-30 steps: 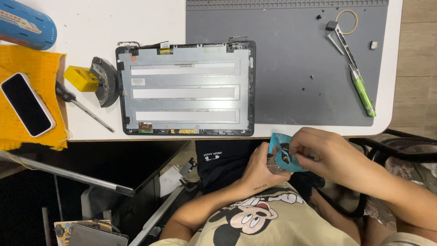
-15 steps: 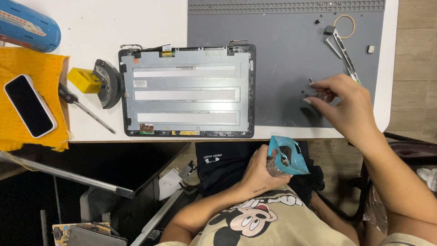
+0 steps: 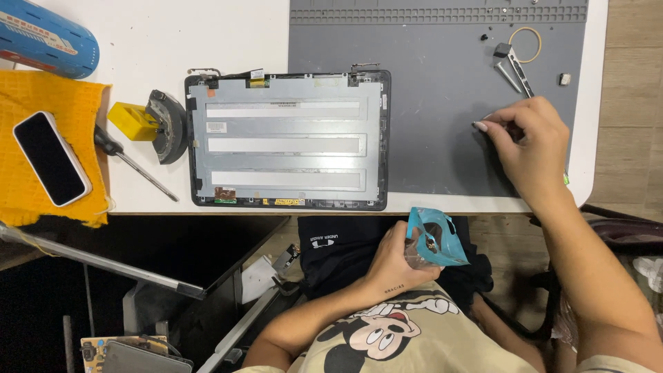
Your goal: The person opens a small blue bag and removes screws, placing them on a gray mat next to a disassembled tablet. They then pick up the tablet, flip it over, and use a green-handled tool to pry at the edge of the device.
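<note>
Worktop (image 3: 207,41) carries the grey mat (image 3: 428,103) and the opened panel (image 3: 286,141). Right hand (image 3: 528,148) rests on the mat, fingertips pinched on something too small to identify; advisable to keep the pinch low and steady. Left hand (image 3: 397,259), held over the lap, grasps the blue pouch (image 3: 435,238) (mouth up).

White table (image 3: 207,41), wooden floor (image 3: 632,103) alongside.

You have open grey mat (image 3: 428,90) between the laptop panel (image 3: 286,141) at centre frame and your right hand (image 3: 528,148) at right. Tweezers (image 3: 514,72) and a rubber band (image 3: 525,45) crowd the upper right; a screwdriver (image 3: 131,162) blocks the left.
</note>
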